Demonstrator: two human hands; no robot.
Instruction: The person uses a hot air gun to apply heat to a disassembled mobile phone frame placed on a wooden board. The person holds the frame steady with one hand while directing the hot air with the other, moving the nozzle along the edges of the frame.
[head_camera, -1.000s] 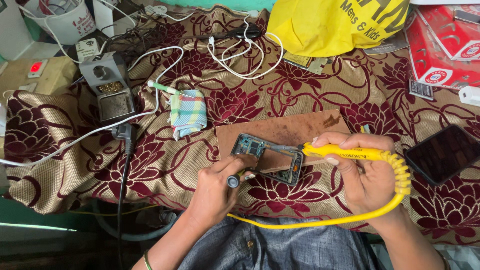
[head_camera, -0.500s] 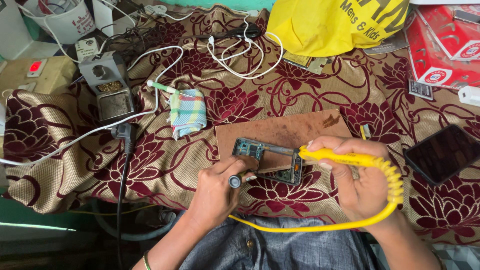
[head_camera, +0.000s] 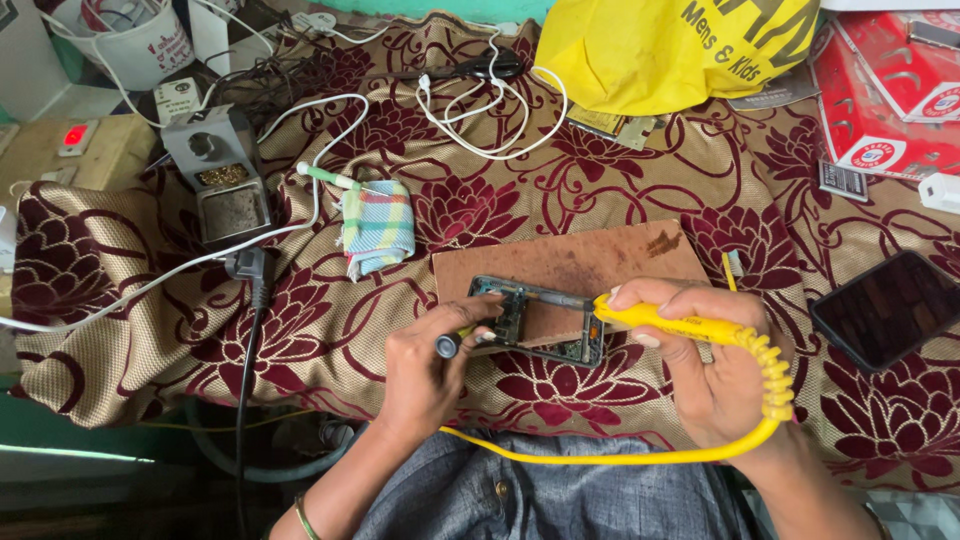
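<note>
A phone frame with an exposed circuit board (head_camera: 540, 322) lies on a brown board (head_camera: 580, 262) over a floral cloth (head_camera: 300, 330). My right hand (head_camera: 705, 370) grips a yellow soldering iron (head_camera: 660, 320), its metal tip lying across the frame's top edge. A yellow coiled cord (head_camera: 770, 385) runs from the handle round my wrist and across my lap. My left hand (head_camera: 430, 365) rests on the frame's left side and pinches a small dark-tipped tool (head_camera: 448, 345).
A grey soldering iron stand (head_camera: 215, 175) and a folded checked cloth (head_camera: 377, 225) sit at the left, with white cables (head_camera: 480, 105) behind. A yellow bag (head_camera: 690, 50), red boxes (head_camera: 890, 90) and a dark phone (head_camera: 890, 310) lie at the right.
My right hand has brought the soldering iron leftward, so its tip now lies over the frame. My left hand stays at the frame's left side.
</note>
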